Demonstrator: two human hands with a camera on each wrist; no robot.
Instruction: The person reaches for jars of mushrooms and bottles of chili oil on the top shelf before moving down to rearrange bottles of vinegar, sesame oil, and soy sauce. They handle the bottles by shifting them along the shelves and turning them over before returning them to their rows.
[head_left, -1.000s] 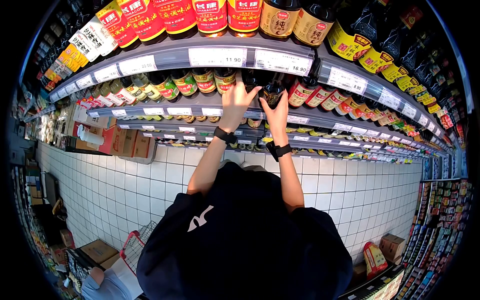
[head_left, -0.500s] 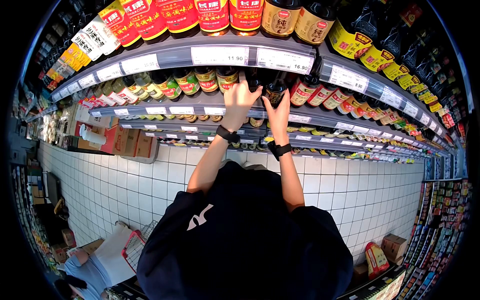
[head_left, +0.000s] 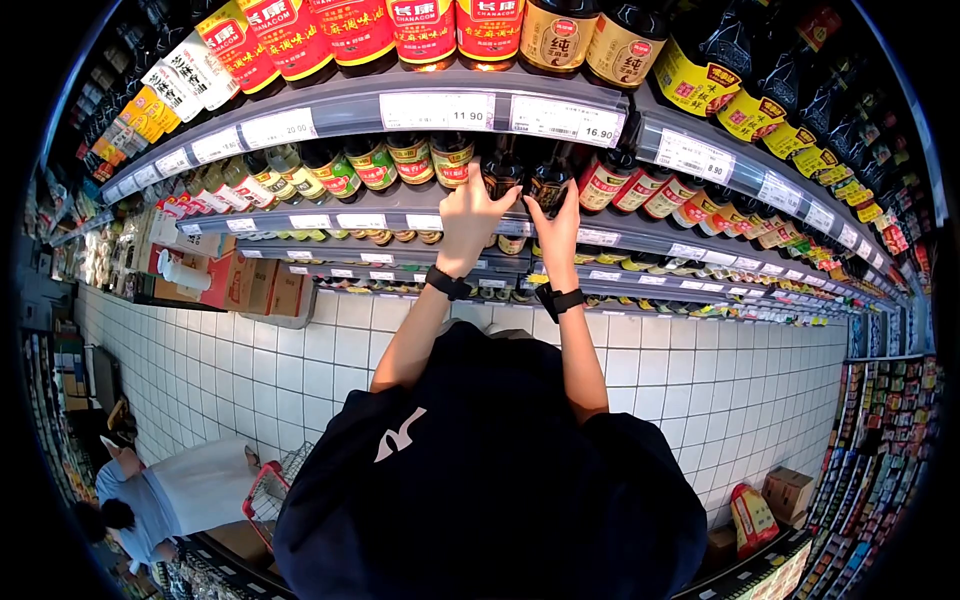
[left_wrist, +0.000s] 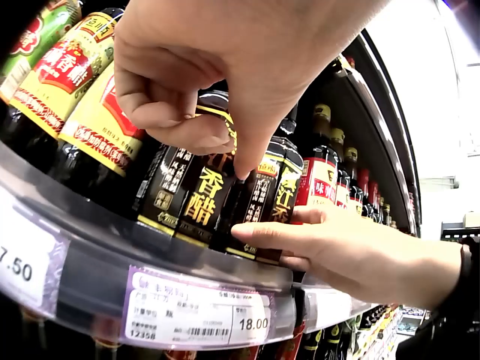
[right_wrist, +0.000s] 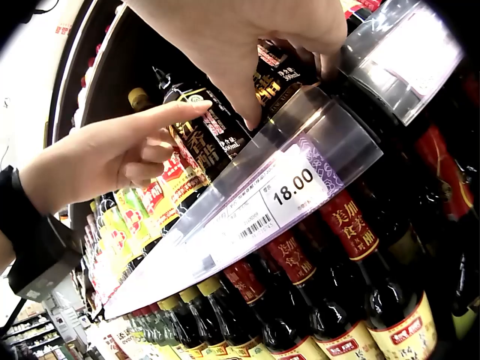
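Two black-labelled vinegar bottles stand side by side at the shelf front, the left vinegar bottle (left_wrist: pixel 196 196) and the right vinegar bottle (left_wrist: pixel 261 193). My right hand (head_left: pixel 556 225) grips the right one, thumb across its near face and fingers round its far side. Close in front of the left one is my left hand (head_left: pixel 472 222), its fingers curled and its thumb stretched toward the gap between the bottles. No bottle shows inside that curl. In the right wrist view, the left thumb (right_wrist: pixel 180 112) overlaps the left bottle's label.
A clear rail with an 18.00 price tag (left_wrist: pixel 201 309) runs along the shelf edge. Yellow-labelled bottles (left_wrist: pixel 101 124) flank the pair on the left, red-labelled bottles (head_left: pixel 603 185) on the right. An upper shelf edge (head_left: pixel 350 122) hangs over the hands. Behind, another person (head_left: pixel 165 495) is beside a cart (head_left: pixel 265 500).
My left hand has drawn back a little, its index finger out from under the upper shelf. The left vinegar bottle shows more. My right hand stays put. The person behind has shifted.
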